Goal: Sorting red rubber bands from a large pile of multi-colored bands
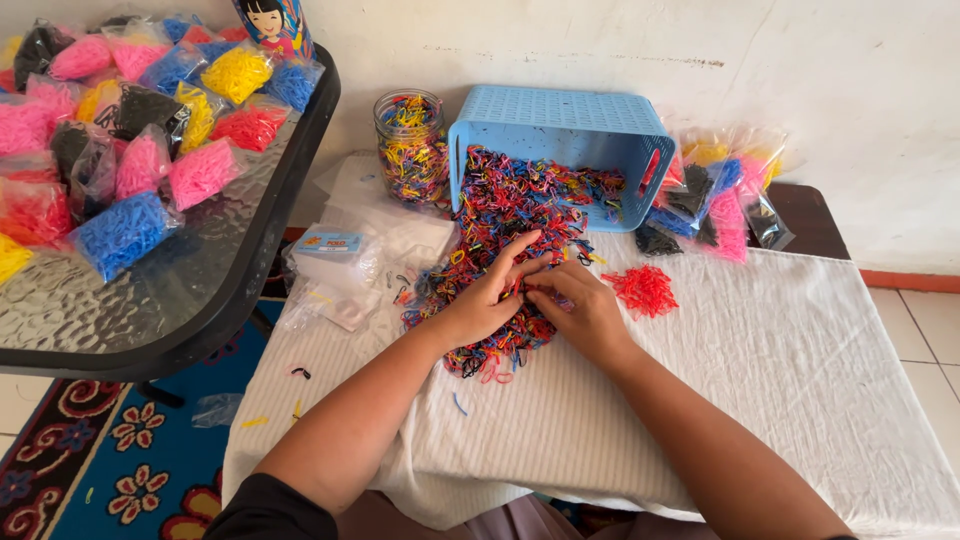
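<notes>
carefully now: your left hand (pixel 485 300) and right hand (pixel 580 310), fingers curled and pinching at the mixed rubber bands (pixel 500 215) spilling from the tipped blue basket (pixel 570 125), could scatter them into the sorted red pile (pixel 643 290) just beside them on the table (pixel 800 370).

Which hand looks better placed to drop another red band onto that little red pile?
Probably the right hand. It rests on the mixed heap of small coloured rubber bands, right beside the small separate pile of red bands on the white cloth. The left hand lies farther away.
</notes>
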